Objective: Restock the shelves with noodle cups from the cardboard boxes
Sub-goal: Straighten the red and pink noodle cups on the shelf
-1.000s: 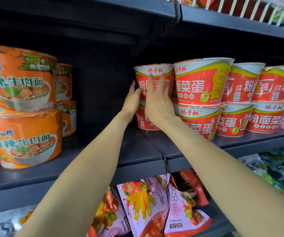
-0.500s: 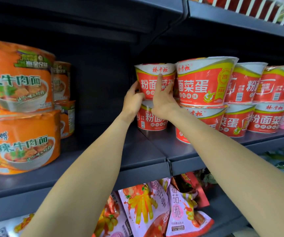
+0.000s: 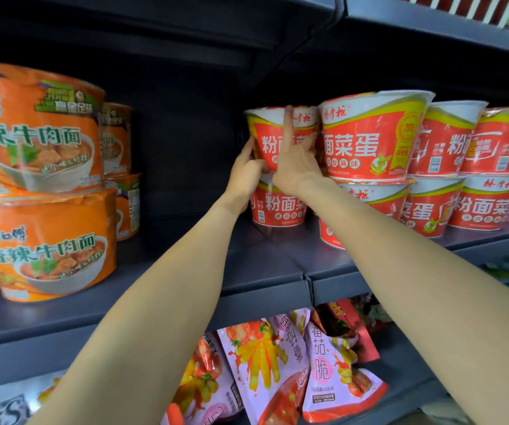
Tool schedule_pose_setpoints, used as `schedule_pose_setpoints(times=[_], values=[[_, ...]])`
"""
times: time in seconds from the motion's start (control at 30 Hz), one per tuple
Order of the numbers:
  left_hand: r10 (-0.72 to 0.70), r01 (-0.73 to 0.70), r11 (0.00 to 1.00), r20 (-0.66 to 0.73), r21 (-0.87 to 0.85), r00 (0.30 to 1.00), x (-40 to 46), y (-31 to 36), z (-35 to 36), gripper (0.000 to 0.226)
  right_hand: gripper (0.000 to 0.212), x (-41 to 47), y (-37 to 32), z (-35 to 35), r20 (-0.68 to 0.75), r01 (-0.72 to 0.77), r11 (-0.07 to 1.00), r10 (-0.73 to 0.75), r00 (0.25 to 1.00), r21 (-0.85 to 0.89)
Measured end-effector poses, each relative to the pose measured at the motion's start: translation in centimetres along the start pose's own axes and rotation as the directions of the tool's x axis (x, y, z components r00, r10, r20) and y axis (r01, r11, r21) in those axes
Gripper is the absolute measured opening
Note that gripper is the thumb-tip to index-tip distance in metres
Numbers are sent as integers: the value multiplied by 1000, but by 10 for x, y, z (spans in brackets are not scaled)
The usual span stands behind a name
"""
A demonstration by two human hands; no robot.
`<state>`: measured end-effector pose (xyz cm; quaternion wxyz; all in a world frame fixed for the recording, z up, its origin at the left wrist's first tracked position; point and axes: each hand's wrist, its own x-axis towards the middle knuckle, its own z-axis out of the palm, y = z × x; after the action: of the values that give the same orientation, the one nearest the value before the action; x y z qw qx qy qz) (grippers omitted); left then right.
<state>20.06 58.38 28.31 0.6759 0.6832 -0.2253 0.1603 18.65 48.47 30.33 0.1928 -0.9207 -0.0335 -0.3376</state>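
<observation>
Both my hands on the top red noodle cup at the left end of its row.

My left hand [image 3: 244, 174] cups the left side of the upper red-and-white paper noodle cup [image 3: 273, 139], fingers curled round its wall; my right hand [image 3: 296, 167] lies against its front, index finger straight up to the rim, the other fingers curled toward its right side. The cup sits stacked on a lower red noodle cup [image 3: 279, 207] on the dark grey metal shelf [image 3: 265, 271], touching the neighbouring red cup stack [image 3: 369, 136]. Orange beef noodle bowls [image 3: 38, 185] stand well apart, left. Pink snack bags [image 3: 277, 369] hang below.
</observation>
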Motion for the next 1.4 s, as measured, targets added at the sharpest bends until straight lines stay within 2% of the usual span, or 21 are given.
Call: schedule_pose_setpoints(times=[0.13, 0.27, 0.37, 0.43, 0.53, 0.6, 0.67, 0.73, 0.8, 0.87, 0.93, 1.07, 1.2, 1.3, 1.4], values=[[19, -19, 1000, 8, 1, 1000, 4, -6, 0, 74, 122, 3, 4, -1, 30, 10, 1000, -10, 999, -1], [51, -49, 998, -60, 35, 997, 6, -8, 0, 67, 122, 0, 3, -5, 79, -8, 1000, 6, 997, 30], [57, -47, 996, -119, 80, 991, 6, -6, 0, 61, 105, -26, -2, -26, 98, 38, 997, -44, 994, 65], [104, -67, 979, -191, 191, 976, 1, 0, 3, 54, 87, -58, 0, -49, 7, 157, 985, -158, 987, 65], [228, -145, 947, -280, 287, 932, -15, 24, 12, 36, 47, -110, 28, -84, -283, 303, 949, -267, 921, 91], [203, -143, 959, -243, 243, 949, -30, 38, 19, 30, 29, -136, 60, -96, -466, 268, 957, -189, 864, 109], [101, -64, 967, -139, 246, 985, -47, 43, 30, 34, 23, -143, 91, -106, -534, 169, 973, -60, 843, 158], [-41, 45, 962, -20, 270, 999, -60, 42, 45, 45, 30, -135, 109, -113, -447, 61, 952, 84, 891, 299], [-133, 115, 967, 70, 226, 989, -69, 39, 61, 54, 46, -119, 114, -117, -198, -58, 838, 195, 961, 542], [-149, 134, 982, 112, 131, 982, -73, 37, 74, 57, 55, -108, 114, -115, -62, -106, 771, 184, 981, 627], [-140, 136, 990, 126, 46, 982, -72, 34, 83, 54, 63, -102, 113, -107, -50, -87, 782, 149, 988, 617], [-141, 140, 990, 130, 15, 981, -69, 33, 92, 56, 97, -87, 114, -98, -65, -109, 795, 184, 981, 597], [-56, 45, 992, 96, 118, 994, -76, 33, 97, 59, 119, -73, 110, -98, -76, -161, 885, 215, 974, 437], [-42, 33, 994, 85, 104, 995, -79, 35, 95, 66, 113, -65, 112, -96, -103, -178, 904, 234, 967, 390], [-59, 49, 994, 96, 99, 994, -80, 40, 92, 75, 94, -66, 124, -99, -61, -133, 814, 202, 977, 565]])
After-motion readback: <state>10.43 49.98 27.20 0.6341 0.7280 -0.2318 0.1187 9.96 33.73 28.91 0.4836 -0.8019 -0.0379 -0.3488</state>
